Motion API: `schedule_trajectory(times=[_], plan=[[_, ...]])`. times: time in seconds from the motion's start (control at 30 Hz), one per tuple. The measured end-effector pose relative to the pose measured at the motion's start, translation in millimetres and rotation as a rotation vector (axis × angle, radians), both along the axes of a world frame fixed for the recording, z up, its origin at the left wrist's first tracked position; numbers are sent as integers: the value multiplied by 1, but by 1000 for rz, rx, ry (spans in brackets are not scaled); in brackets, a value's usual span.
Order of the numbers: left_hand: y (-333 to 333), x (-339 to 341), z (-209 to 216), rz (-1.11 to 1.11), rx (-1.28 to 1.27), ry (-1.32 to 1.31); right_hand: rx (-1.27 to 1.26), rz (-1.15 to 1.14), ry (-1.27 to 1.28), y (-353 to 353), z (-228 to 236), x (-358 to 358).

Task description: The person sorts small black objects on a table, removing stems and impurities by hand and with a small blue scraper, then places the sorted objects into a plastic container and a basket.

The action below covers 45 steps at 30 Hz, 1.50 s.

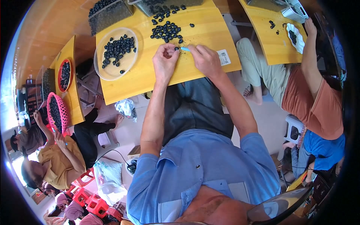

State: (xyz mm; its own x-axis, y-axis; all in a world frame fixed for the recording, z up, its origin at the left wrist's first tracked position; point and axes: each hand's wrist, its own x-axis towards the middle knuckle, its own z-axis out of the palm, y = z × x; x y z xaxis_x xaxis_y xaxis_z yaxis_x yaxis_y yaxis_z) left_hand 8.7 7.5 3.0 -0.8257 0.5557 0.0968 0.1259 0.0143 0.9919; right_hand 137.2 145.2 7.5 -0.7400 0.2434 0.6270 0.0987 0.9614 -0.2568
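- The left hand (165, 62) pinches one small dark ball (177, 48) in its fingers, just over the near part of the yellow table (210, 32). The fingers cover some of the ball.
- The right hand (206, 60) has its fingers closed around a thin blue tool (185, 48). Most of the tool hides in the hand, so I cannot tell how long it is.
- The tool points at the ball. Its tip is too small to see, so I cannot tell if they touch.
- Little crumbs (186, 42) lie near the tool. I cannot tell what they are.
- A loose pile (167, 32) of dark balls sits on the table, just past the left hand. They crowd close, so they are hard to count.
- A clear round tray (129, 62) sits to the left of the left hand, with more dark balls in it.
- A clear box (112, 18) full of dark balls stands at the far left of the table. A second clear box (144, 8) is beside it. The top edge cuts both off.
- A white label (223, 57) lies beside the right hand. Its marks are too tiny to make out.
- A person in a yellow shirt (60, 165) sits at the left by a pink basket (64, 112). Their fingers are too small to see well.
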Motion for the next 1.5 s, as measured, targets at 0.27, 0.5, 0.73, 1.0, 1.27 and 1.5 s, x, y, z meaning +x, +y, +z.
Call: schedule_trajectory(times=[0.27, 0.5, 0.73, 1.0, 1.27, 1.5], plan=[[0, 2, 6, -1, -106, 55, 16, 51, -9, 0, 0, 0], [-1, 2, 4, -1, -69, 50, 25, 38, -18, -1, 1, 0], [0, 2, 3, -4, -69, 57, 34, 33, -23, -1, 0, 0], [-5, 2, -6, -17, 142, -78, -34, -64, -111, 2, -1, -2], [-26, -9, 6, 93, 52, 290, -30, -83, -98, 1, -4, -2], [-96, -84, 44, 480, -244, 705, -34, -94, -41, 3, -3, -2]])
